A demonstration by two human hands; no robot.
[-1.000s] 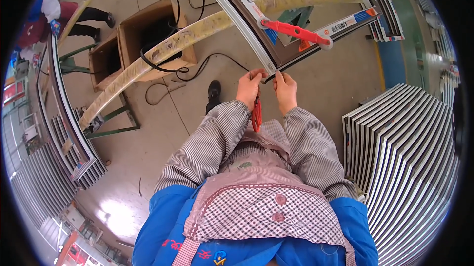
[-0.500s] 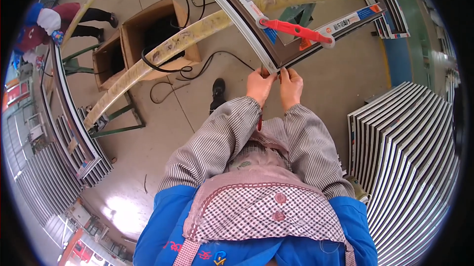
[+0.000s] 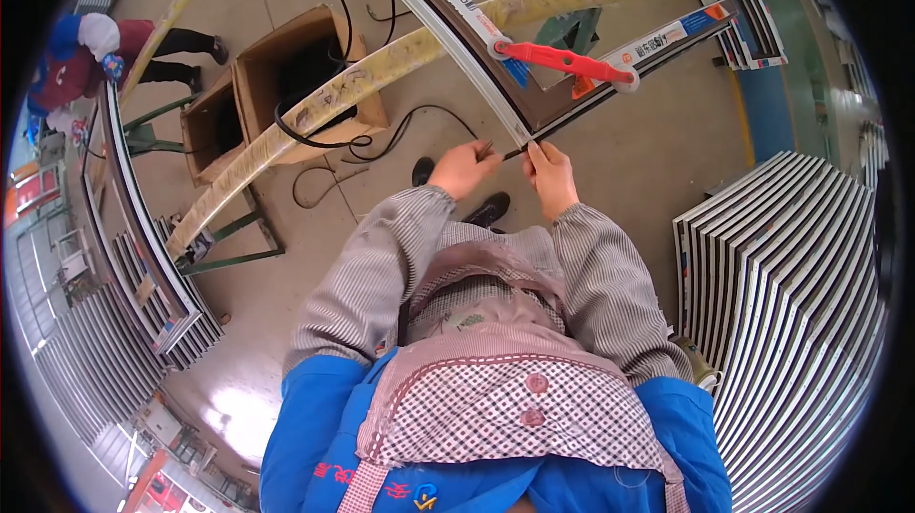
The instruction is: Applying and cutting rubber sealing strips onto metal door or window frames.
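Observation:
A brown window or door frame (image 3: 444, 10) with white-silver edges points its near corner at me. A red brace (image 3: 562, 61) with round ends spans the inside of that corner. My left hand (image 3: 465, 168) is left of the corner, fingers closed around a thin black strip (image 3: 513, 153). This strip stretches from the left hand towards the corner tip. At the tip, my right hand (image 3: 550, 178) pinches the strip between thumb and forefinger, touching the frame's edge. Whether the left palm holds anything else is hidden.
A curved yellowed support (image 3: 381, 63) passes under the frame. Open cardboard boxes (image 3: 376, 113) and black cables lie beyond on the floor. Striped stacks of profiles stand right (image 3: 762, 256) and left (image 3: 81, 351). Another person (image 3: 95, 56) works at far left.
My left hand has moved left, away from the corner, and the black strip now shows between the hands. The right hand has shifted slightly left. The red item below my left hand no longer shows.

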